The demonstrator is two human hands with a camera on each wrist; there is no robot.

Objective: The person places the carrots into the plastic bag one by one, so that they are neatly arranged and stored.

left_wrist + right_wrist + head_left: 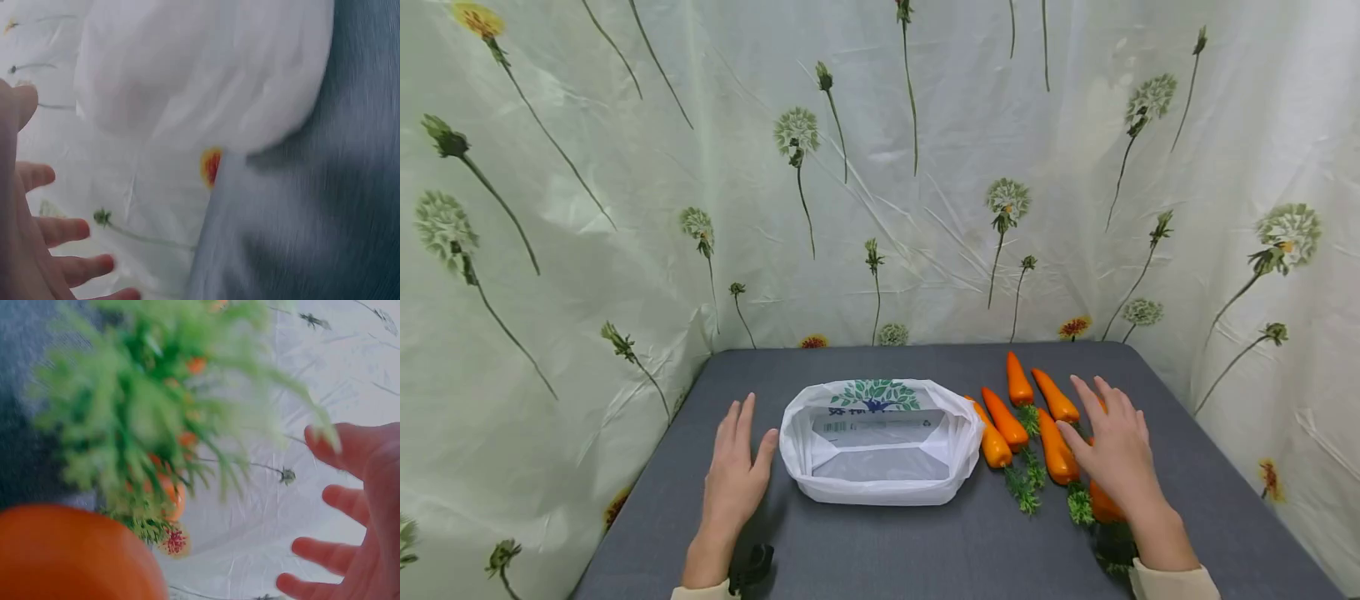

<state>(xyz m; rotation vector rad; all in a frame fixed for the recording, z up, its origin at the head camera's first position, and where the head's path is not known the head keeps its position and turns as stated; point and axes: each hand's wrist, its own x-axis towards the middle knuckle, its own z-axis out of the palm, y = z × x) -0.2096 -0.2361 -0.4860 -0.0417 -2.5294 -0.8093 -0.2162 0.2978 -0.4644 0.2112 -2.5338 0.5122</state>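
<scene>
A white plastic bag [880,493] with a green tree print stands on the table, its mouth spread wide. My left hand [734,475] hovers beside the bag's left side with fingers extended, apart from it; the left wrist view shows the bag [206,69] beyond the spread fingers. Several orange carrots with green tops, one of them a carrot [1057,450], lie right of the bag. Above the rightmost carrots is my right hand [1116,446], fingers straight and holding nothing, partly hiding some. In the right wrist view, leafy greens [144,412] and a carrot [75,556] loom close.
The dark grey table [887,554] narrows toward the back. A pale curtain [925,250] with dandelion prints hangs behind it and along both sides. A black wrist strap [752,568] shows by the left wrist.
</scene>
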